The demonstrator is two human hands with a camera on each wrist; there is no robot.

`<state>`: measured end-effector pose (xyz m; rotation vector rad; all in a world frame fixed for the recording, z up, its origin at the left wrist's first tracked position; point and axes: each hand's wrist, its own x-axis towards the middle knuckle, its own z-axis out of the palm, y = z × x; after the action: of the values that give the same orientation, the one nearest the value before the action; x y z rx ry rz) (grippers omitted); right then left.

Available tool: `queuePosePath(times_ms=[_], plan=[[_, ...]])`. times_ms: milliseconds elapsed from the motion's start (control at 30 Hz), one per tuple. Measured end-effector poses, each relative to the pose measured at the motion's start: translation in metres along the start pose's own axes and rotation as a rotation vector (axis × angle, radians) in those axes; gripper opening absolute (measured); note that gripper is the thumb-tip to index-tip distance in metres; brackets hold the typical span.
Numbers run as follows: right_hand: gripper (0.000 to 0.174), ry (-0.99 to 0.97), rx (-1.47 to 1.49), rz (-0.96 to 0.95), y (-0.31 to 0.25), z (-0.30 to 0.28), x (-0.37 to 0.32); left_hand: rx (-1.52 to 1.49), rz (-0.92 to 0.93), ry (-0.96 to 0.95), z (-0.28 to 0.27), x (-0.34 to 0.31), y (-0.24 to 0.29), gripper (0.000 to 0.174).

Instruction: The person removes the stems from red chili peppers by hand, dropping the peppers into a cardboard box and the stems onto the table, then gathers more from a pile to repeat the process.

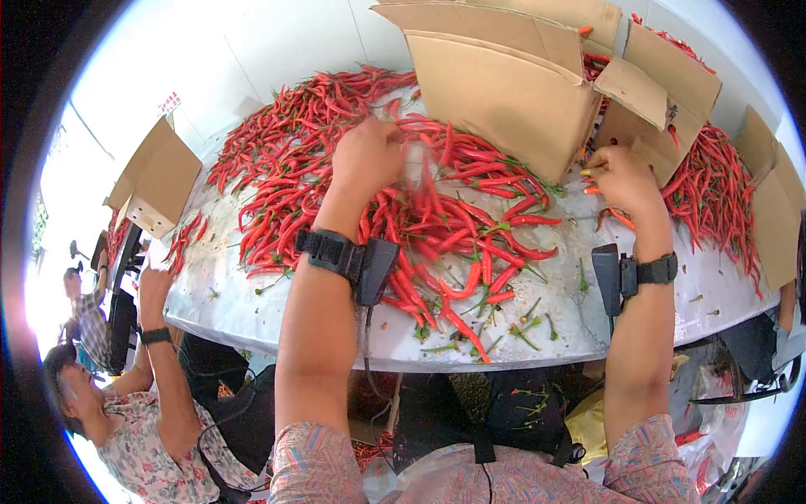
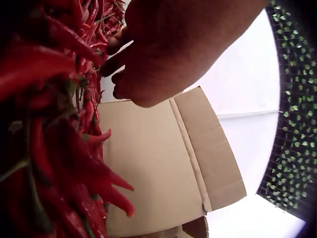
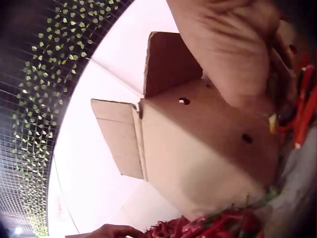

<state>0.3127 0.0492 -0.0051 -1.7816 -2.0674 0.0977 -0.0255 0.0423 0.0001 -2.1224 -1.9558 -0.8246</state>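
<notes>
A broad heap of red chili peppers (image 1: 319,181) covers the table. My left hand (image 1: 369,155) is over the heap's middle, its fingers loosely bent; in the left wrist view gaps show between the fingers, with nothing seen in them. Just below and right of this hand, several chili peppers (image 1: 426,189) are blurred by motion. My right hand (image 1: 625,181) grips a few chili peppers (image 3: 303,111) at the front of a small open cardboard box (image 1: 646,126). Their ends stick out by its fingers and below the palm. Something small and yellow (image 3: 272,123) shows at a fingertip.
A large cardboard box (image 1: 495,92) stands behind the heap. More chili peppers (image 1: 714,202) lie at the right, near another cardboard piece (image 1: 768,206). Loose green stems (image 1: 525,332) are scattered along the table's front edge. At left, another person (image 1: 151,403) works beside a smaller box (image 1: 159,181).
</notes>
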Motion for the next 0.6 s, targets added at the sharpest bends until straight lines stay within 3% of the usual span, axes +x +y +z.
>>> queuePosePath(times_ms=[67,133,200,267,333,367,433,500,600], plan=[[0.023,0.105,-0.075,0.001,0.005,0.002,-0.003,0.026,0.06,-0.044,0.009,0.0,-0.002,0.026],[0.022,0.21,-0.146,0.003,0.003,0.0,-0.004,-0.199,0.414,0.023,0.017,-0.001,0.001,0.03],[0.027,-0.048,-0.102,-0.005,-0.006,-0.004,-0.002,-0.204,0.473,-0.018,0.019,-0.006,0.015,0.032],[0.028,-0.149,0.0,-0.037,-0.022,-0.013,-0.006,-0.211,0.529,-0.057,0.024,-0.006,0.016,0.034],[0.029,-0.253,0.101,-0.071,-0.04,-0.014,-0.01,-0.147,0.746,-0.159,0.039,-0.005,0.005,0.033],[0.029,-0.279,0.168,-0.146,-0.047,-0.013,-0.011,-0.146,0.747,-0.159,0.03,-0.006,0.011,0.033],[0.029,-0.301,0.238,-0.221,-0.056,-0.002,-0.012,-0.159,0.467,-0.652,0.002,-0.01,0.029,0.028],[0.028,-0.081,0.373,-0.484,-0.06,0.024,-0.009,-0.167,0.472,-0.617,-0.002,-0.01,0.03,0.027],[0.032,-0.058,0.291,-0.616,-0.064,0.032,-0.016,-0.205,0.42,-0.53,-0.009,0.002,0.024,0.026]])
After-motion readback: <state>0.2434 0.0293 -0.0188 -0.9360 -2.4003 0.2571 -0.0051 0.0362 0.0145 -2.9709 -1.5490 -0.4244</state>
